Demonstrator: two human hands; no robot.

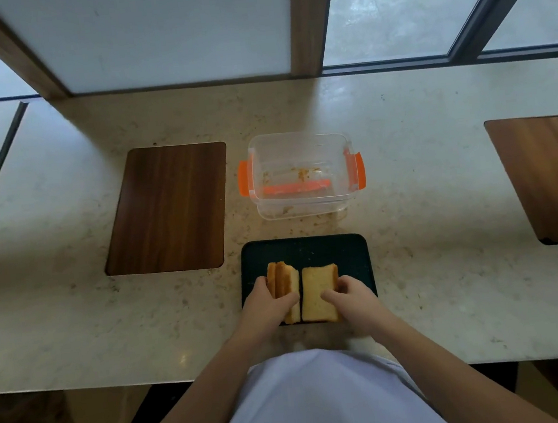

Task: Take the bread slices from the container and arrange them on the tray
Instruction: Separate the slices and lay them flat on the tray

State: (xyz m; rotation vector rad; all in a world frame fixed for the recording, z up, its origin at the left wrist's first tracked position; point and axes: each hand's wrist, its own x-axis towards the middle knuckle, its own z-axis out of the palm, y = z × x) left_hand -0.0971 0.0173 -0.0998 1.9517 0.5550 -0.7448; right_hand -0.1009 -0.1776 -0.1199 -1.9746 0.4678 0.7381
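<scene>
A dark tray (304, 250) lies on the counter right in front of me. On its near half are two groups of bread slices. My left hand (266, 302) grips the left slices (283, 281), which stand on edge and lean right. My right hand (352, 295) holds the right slice (316, 288) at its right edge; this slice tilts with its pale face up. Beyond the tray stands the clear plastic container (298, 147) with orange latches, holding only crumbs.
A dark wooden board (170, 207) is set in the marble counter (427, 230) to the left of the container, and another wooden board (549, 176) lies at the far right. Windows and wooden posts run along the counter's back edge.
</scene>
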